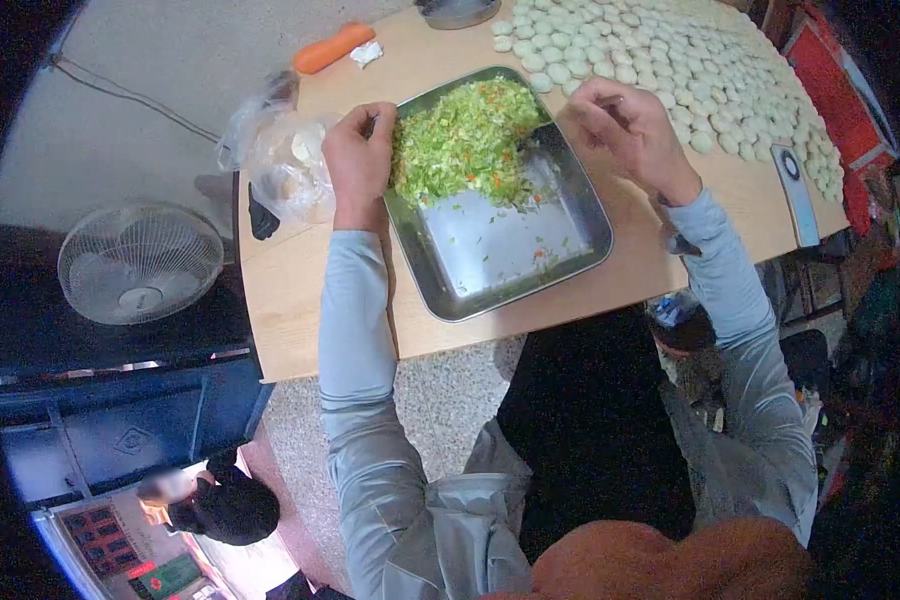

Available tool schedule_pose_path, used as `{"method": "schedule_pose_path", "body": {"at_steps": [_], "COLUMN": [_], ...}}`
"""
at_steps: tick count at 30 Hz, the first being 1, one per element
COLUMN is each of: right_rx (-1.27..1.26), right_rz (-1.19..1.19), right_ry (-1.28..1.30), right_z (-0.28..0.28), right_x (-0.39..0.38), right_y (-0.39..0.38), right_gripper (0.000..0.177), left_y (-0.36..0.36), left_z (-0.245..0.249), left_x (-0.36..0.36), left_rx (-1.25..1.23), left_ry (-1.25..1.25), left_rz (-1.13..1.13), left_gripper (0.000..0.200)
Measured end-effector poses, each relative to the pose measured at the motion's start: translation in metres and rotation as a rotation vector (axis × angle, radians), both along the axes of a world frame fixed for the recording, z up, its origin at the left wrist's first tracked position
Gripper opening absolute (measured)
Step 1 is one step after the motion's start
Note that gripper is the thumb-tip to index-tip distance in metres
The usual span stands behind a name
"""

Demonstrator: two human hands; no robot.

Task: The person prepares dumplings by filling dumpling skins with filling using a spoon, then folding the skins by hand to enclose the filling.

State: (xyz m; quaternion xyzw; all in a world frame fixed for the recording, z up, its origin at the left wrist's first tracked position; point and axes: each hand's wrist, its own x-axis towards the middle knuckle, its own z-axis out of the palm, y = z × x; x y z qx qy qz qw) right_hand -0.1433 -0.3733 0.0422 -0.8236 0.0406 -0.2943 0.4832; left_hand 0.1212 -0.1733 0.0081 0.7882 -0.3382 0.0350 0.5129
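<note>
As the two grey sleeves [355, 310] reach forward over a dark lap [590, 430], both hands come to the sides of a rectangular metal tray [510, 245], which sits at a slant near the front edge of a pale wooden table [285, 310]. At the tray's left wall is the left hand [358, 165], its thumb and fingers curled close to the rim; whether they are clamped on it I cannot tell. Just beyond the right rim is the right hand [635, 130], bent at the wrist, fingers drawn in towards the thumb (whether anything is pinched there is too unclear to say). Chopped green vegetables [465, 140], flecked with orange, are heaped in the tray's far part, while only scattered bits lie on the nearer floor.

To the left of the left hand is a clear plastic bag [295, 170] with pale contents. A flat, light-coloured object [795, 195] with a dark round end lies near the table's right side. Farther back, small pale rounds [660, 75], dough-like, cover the right of the tabletop; a carrot [333, 48] lies at the far left, beside a crumpled white scrap [367, 54]. A metal bowl [457, 12] is cut off by the top edge of the view.
</note>
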Motion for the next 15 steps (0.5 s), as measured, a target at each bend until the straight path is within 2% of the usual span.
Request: {"method": "schedule_pose_path", "body": {"at_steps": [5,8,11,14,15], "right_rx": [0.204,0.195,0.21,0.198,0.212], "right_rz": [0.076,0.109,0.171,0.175,0.169], "right_ry": [-0.086,-0.019,0.051,0.03,0.028], "right_z": [-0.007,-0.001,0.002,-0.007,-0.007], "right_x": [0.008,-0.001,-0.006,0.008,0.012], "right_y": [0.002,-0.011,-0.02,-0.006,-0.002], "right_gripper": [0.024,0.023,0.022,0.023,0.023], "left_y": [-0.002,0.001,0.001,-0.001,-0.001], "left_z": [-0.005,0.003,0.011,0.019,0.019], "left_x": [0.005,-0.007,-0.016,-0.022,-0.022], "left_rx": [-0.028,-0.114,-0.326,-0.487,-0.46], "left_ry": [0.099,0.286,0.672,0.917,0.877], "left_rz": [-0.021,-0.065,-0.147,-0.26,-0.271], "left_gripper": [0.028,0.031,0.042,0.057,0.062]}}
